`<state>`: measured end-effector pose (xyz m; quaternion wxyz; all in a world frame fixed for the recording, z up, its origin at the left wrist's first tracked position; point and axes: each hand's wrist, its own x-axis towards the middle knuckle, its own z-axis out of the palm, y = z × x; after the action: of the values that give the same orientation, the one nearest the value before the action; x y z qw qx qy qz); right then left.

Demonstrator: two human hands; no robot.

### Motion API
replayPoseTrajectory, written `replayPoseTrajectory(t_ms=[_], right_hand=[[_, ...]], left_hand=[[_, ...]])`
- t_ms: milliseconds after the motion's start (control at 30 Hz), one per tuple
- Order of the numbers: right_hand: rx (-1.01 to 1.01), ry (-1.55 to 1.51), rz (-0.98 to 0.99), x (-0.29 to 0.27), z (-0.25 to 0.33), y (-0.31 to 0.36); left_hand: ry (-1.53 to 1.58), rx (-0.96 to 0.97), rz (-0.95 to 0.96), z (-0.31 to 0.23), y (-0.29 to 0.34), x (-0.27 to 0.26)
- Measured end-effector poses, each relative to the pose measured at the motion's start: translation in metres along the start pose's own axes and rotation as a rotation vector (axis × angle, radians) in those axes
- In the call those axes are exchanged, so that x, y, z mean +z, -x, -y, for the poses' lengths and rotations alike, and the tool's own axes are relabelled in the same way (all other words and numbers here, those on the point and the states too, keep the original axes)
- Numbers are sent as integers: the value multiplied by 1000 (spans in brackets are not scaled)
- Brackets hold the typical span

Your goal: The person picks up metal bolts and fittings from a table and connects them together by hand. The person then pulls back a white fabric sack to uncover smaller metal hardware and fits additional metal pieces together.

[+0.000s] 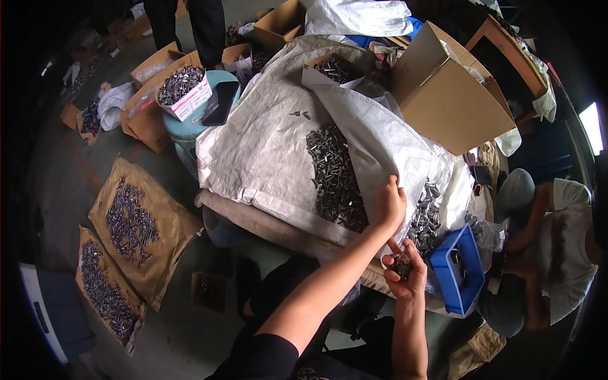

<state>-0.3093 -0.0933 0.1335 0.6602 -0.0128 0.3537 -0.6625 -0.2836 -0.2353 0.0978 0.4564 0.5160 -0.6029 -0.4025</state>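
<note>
My left hand [387, 206] is closed at the lower end of a folded-back flap of white woven sheet [386, 142], seeming to grip it; its fingertips are partly hidden. Just below and to the right, my right hand [408, 272] is turned palm up, its fingers curled around a few small dark metal parts [400, 267]. To the left of the flap lies a long heap of dark small metal parts [335, 180] on the sheet. Another pile of shinier metal parts [425, 218] lies right of my left hand. A blue plastic bin [446, 282] stands beside my right hand.
A large cardboard box [443, 88] stands at the back right. At left, a phone [220, 103] and a carton of metal parts [183, 88] rest on a teal stool. Brown sheets [161, 253] with spread parts cover floor. Another person [557, 247] sits at right.
</note>
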Motion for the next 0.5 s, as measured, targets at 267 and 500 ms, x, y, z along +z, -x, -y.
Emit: replayPoseTrajectory(t_ms=[267, 500], right_hand=[[-97, 137, -85, 5, 3, -3], [-88, 85, -246, -15, 6, -16]], left_hand=[[-136, 68, 159, 24, -15, 12], [-229, 363, -111, 61, -49, -94]])
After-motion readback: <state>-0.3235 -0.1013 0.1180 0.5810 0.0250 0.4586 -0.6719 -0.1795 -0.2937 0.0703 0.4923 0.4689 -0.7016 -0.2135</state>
